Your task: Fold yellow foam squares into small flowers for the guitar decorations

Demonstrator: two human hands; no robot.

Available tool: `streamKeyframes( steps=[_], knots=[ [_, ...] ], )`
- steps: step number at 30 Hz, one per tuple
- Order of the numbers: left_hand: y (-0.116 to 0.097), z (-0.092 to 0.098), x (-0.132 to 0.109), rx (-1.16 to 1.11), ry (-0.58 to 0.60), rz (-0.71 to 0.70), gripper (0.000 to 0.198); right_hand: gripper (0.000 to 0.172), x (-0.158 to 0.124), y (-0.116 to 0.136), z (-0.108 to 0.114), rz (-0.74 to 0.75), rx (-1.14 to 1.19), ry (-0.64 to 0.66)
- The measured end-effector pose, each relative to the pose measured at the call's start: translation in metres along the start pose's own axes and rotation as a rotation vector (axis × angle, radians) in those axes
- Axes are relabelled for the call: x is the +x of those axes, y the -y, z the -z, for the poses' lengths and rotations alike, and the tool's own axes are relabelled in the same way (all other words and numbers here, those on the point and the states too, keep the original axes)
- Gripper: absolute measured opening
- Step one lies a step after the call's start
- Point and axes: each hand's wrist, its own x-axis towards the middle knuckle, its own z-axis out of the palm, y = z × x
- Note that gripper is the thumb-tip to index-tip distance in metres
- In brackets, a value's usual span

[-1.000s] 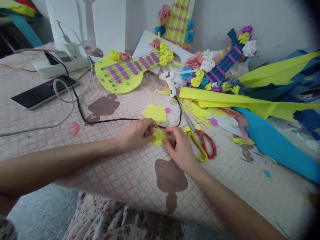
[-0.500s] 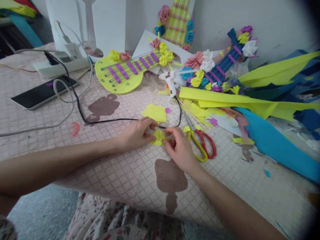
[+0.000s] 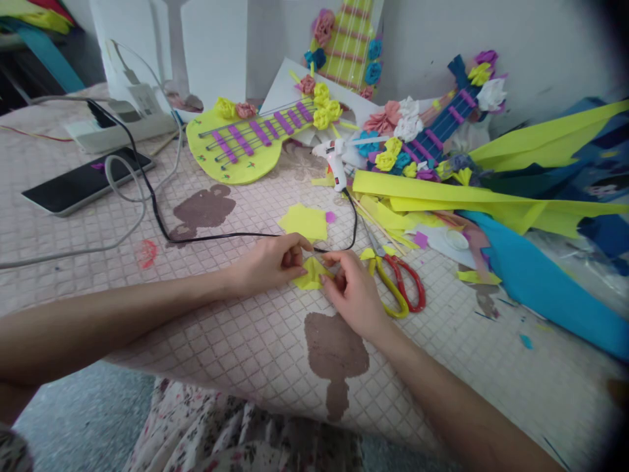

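Note:
A small piece of yellow crepe paper point(image 3: 312, 274), creased and slightly raised in the middle, is pinched between both hands low over the table. My left hand point(image 3: 275, 262) grips its left edge with thumb and curled fingers. On the opposite edge, my right hand point(image 3: 351, 285) holds it between thumb and forefinger. Just beyond lies a flat yellow paper cutout point(image 3: 305, 222) with a jagged outline, beside a tiny purple scrap point(image 3: 331, 217). Scissors point(image 3: 393, 278) with one yellow and one red handle rest right of my right hand.
A white glue gun point(image 3: 337, 167) stands behind the hands, its black cord point(image 3: 221, 236) crossing the table. Farther back are a yellow paper guitar point(image 3: 240, 167) and a blue one point(image 3: 432, 141) with paper flowers. A phone point(image 3: 83, 183) lies left; blue crepe paper point(image 3: 545, 282) spreads right.
The yellow paper between my fingers has changed shape slightly, its folds shifting and its lower edge dipping a little. Both hands stay in nearly the same place.

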Motion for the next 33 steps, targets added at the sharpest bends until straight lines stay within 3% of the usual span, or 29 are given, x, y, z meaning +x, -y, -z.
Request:
streamKeyframes(
  steps=[3,10,19,26,33],
  knots=[
    [0.0008,0.0009,-0.0005,0.093,-0.01,-0.061,0.026,0.024,-0.0001,0.0001,-0.0001,0.011,0.008,-0.008],
    [0.0043,-0.0003,-0.0014,0.235,-0.018,-0.199,0.032,0.023,-0.0004,-0.0007,0.0,0.02,0.043,-0.007],
    [-0.0028,-0.0003,0.0005,0.193,-0.07,-0.128,0.009,0.019,0.0,-0.0001,0.0014,0.018,0.085,-0.031],
    [0.0006,-0.0002,0.0008,0.21,-0.027,-0.134,0.026,0.02,0.0001,-0.0001,0.0014,0.023,0.095,-0.033],
    [-0.0028,0.0016,0.0002,0.212,-0.028,-0.135,0.01,0.021,-0.0002,-0.0004,0.0016,0.028,0.095,-0.042]
  ],
)
